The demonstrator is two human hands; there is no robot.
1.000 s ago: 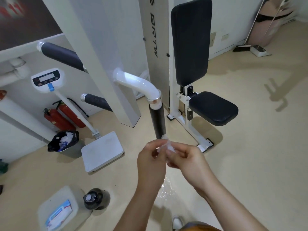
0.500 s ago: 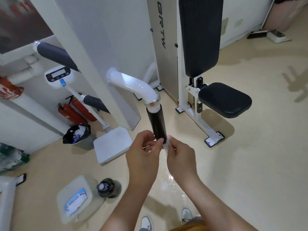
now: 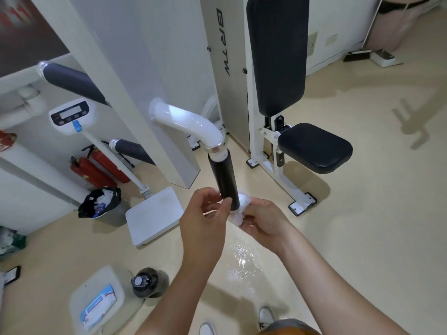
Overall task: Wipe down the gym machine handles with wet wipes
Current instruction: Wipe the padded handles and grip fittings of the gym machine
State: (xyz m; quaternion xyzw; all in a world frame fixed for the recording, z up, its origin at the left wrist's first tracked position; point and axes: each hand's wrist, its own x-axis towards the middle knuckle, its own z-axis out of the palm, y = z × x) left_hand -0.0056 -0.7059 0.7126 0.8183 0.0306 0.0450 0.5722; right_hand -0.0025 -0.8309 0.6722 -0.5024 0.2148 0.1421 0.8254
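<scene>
Observed: right grip (image 3: pixel 263 220) is clamping bunched wet wipe (image 3: pixel 242 209) against lower end of black handle (image 3: pixel 222 177); left grip (image 3: pixel 205 216) is pinching that end, fingers curled.

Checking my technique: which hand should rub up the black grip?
Right. The right hand pinches the wet wipe against the lower black grip; the left hand shows no wipe.

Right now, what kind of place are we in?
Most likely a small gym. A white weight machine with a padded black seat and backrest stands ahead, the right hand holds a wet wipe against its foam-gripped handle, and a column weighing scale stands nearby.
</scene>
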